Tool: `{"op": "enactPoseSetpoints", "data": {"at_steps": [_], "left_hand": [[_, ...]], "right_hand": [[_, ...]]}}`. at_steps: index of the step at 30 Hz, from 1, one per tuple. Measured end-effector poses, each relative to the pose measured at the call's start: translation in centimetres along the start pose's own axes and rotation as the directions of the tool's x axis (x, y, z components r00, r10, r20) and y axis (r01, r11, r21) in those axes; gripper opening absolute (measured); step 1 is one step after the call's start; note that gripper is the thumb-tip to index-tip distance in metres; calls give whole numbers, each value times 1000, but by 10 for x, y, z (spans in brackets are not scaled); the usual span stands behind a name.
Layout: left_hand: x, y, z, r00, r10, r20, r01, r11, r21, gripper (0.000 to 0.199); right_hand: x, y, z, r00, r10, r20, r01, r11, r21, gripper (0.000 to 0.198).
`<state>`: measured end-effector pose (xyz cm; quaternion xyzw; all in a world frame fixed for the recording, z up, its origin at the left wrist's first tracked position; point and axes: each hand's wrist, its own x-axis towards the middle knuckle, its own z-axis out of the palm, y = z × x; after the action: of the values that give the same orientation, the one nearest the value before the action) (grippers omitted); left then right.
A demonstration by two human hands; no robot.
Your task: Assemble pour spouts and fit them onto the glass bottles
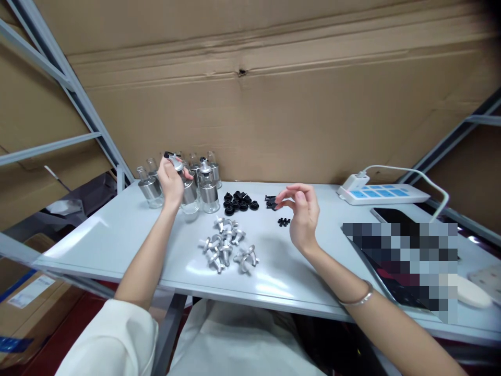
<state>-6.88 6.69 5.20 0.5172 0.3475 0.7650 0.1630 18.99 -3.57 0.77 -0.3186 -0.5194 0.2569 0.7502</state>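
Head view shows the left hand (171, 183) gripping a silver spout (177, 163) atop a glass bottle (190, 196); the right hand (303, 216), loosely open, hovers beside black parts (270, 199) above the counter (97, 235).

Brown cardboard (274, 120) rises behind the desk (97, 235), with a small dark hole in its creased band. Grey metal bars (80, 102) slant along the left. Toward the desk's right rear lies a white power strip (391, 195) with blue socket faces, a charger (355, 181) plugged in; its white cable (447, 197) curves toward a dark, flat device (395, 215), partly pixelated. At lower left sits a cardboard box (47, 318) bearing a white label (32, 292) and blue tape (15, 344).
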Motion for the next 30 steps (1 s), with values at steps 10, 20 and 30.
{"op": "enactPoseSetpoints", "data": {"at_steps": [10, 20, 30], "left_hand": [[-3, -42, -5, 998, -66, -15, 68, 972, 225, 46], [-6, -56, -15, 957, 273, -103, -184, 839, 512, 58], [-45, -27, 5, 832, 185, 523, -541, 480, 691, 87]], "right_hand": [[-1, -1, 0, 1000, 5, 29, -5, 1000, 5, 23], [-3, 0, -1, 999, 1, 38, 0, 1000, -28, 23], [9, -1, -13, 828, 266, 494, -131, 948, -292, 25]]}}
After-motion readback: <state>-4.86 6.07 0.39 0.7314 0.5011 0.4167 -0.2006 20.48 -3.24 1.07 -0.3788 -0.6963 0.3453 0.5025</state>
